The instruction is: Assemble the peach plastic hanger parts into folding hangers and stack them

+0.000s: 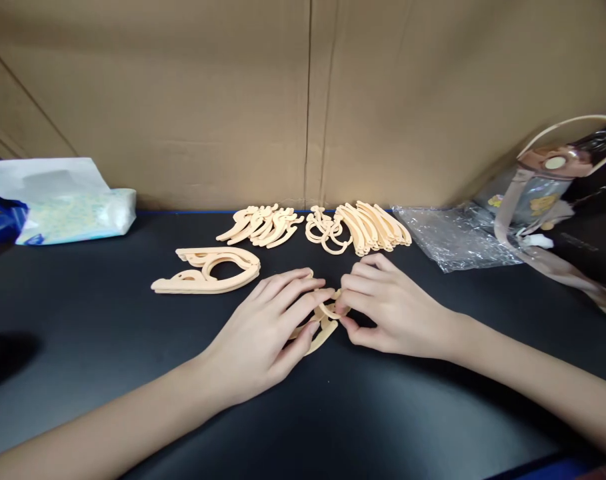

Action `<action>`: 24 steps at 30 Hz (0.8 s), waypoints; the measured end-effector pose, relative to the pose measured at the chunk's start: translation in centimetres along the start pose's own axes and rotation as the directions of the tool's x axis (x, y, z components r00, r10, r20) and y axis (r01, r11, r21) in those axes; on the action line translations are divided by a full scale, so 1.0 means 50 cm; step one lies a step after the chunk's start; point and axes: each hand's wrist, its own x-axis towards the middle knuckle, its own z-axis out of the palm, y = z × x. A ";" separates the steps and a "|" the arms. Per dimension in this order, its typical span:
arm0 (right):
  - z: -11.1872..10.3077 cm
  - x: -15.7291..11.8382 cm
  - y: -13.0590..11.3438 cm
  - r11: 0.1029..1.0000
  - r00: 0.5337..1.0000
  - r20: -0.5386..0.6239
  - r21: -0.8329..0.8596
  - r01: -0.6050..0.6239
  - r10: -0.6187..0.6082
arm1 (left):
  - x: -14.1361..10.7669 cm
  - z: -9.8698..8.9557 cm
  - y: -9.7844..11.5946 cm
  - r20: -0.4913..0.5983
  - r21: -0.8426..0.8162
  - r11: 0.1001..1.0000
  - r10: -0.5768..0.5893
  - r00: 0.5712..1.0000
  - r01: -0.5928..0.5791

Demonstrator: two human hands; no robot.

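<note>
Fingers of the left hand [270, 327] and right hand [383, 303] pinch cream plastic pieces [325, 330] between them, low over a black table [327, 420]. Beyond the grip lie loose curved pieces [373, 227]; to its left, a folded cream frame [203, 285].

head view | head-worn camera | faces forward and down | close above black tabletop [303, 433]

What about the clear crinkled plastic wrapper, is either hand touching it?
No, the wrapper lies apart, with black tabletop between it and the nearer right hand.
</note>
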 end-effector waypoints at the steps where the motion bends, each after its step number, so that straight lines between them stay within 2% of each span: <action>1: 0.003 0.000 0.001 1.000 1.000 -0.002 0.006 0.002 -0.002 | -0.001 0.001 -0.001 0.004 -0.006 1.000 0.010 1.000 -0.010; 7: 0.014 -0.005 0.008 0.999 1.000 -0.010 0.032 0.012 -0.012 | -0.005 0.002 -0.006 0.041 0.007 1.000 -0.001 0.999 0.000; 11: 0.013 -0.003 0.016 0.994 1.000 -0.004 0.108 0.001 -0.001 | -0.008 0.000 -0.009 0.040 0.025 1.000 0.017 0.999 -0.018; 13: 0.006 -0.002 0.032 0.988 0.999 -0.025 0.150 -0.044 0.048 | -0.009 -0.001 -0.011 0.056 0.029 0.999 0.038 0.998 -0.040; 15: -0.005 -0.003 0.060 0.981 0.984 -0.081 0.121 -0.149 0.160 | -0.010 -0.003 -0.013 0.075 0.037 0.998 0.056 0.996 -0.059; 18: -0.020 -0.010 0.122 0.930 0.923 -0.176 -0.074 -0.360 0.344 | -0.010 -0.004 -0.014 0.093 0.041 0.996 0.072 0.993 -0.076; 21: -0.026 -0.017 0.185 0.801 0.816 -0.260 -0.190 -0.568 0.517 | -0.010 -0.005 -0.015 0.094 0.028 0.997 0.070 0.993 -0.073; 24: -0.025 -0.012 0.230 0.667 0.718 -0.227 -0.266 -0.696 0.658 | -0.012 -0.005 -0.014 0.092 0.013 0.997 0.070 0.993 -0.071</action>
